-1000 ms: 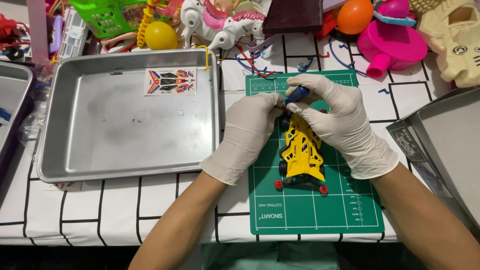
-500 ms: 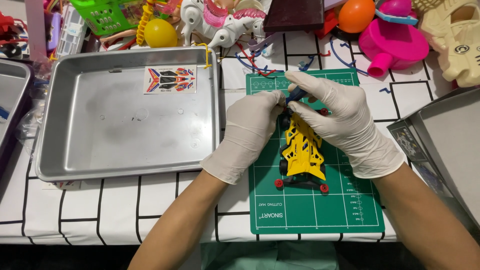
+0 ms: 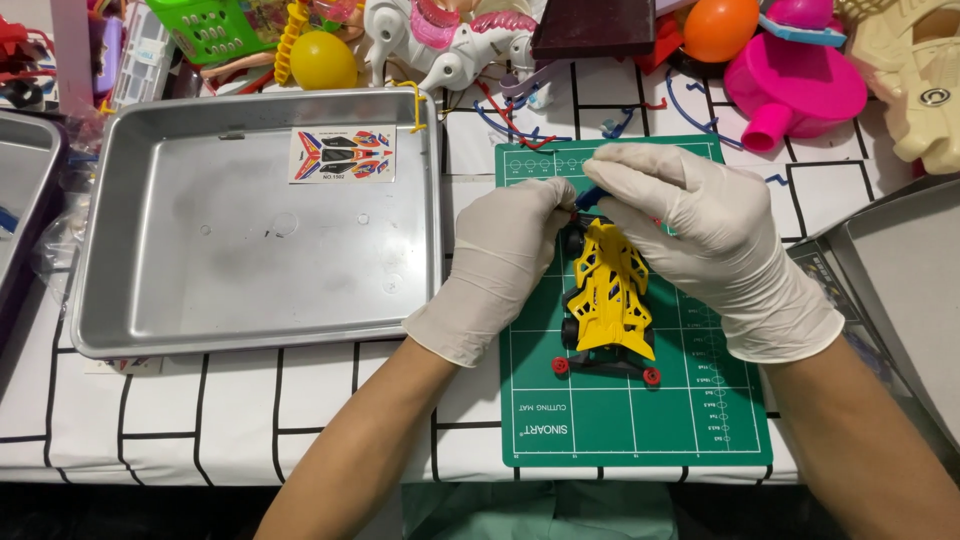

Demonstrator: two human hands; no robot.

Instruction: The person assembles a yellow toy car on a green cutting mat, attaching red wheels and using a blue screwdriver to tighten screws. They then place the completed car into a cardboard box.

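A yellow toy race car (image 3: 607, 296) with black wheels and small red rollers lies on a green cutting mat (image 3: 630, 410). My left hand (image 3: 500, 265), in a white glove, grips the car's front left side. My right hand (image 3: 700, 235), also gloved, holds a small blue tool (image 3: 590, 194) whose tip points down at the car's front end. The front of the car is hidden under both hands.
A large metal tray (image 3: 250, 320) holding a sticker sheet (image 3: 341, 154) sits left of the mat. Another tray edge (image 3: 25, 190) is at far left, a grey tray (image 3: 900, 270) at right. Toys crowd the back: a yellow ball (image 3: 322, 60), a pink toy (image 3: 795, 90), an orange ball (image 3: 720, 28).
Both hands stay at the car's front; the right hand has shifted slightly with the blue tool. The car has not moved.
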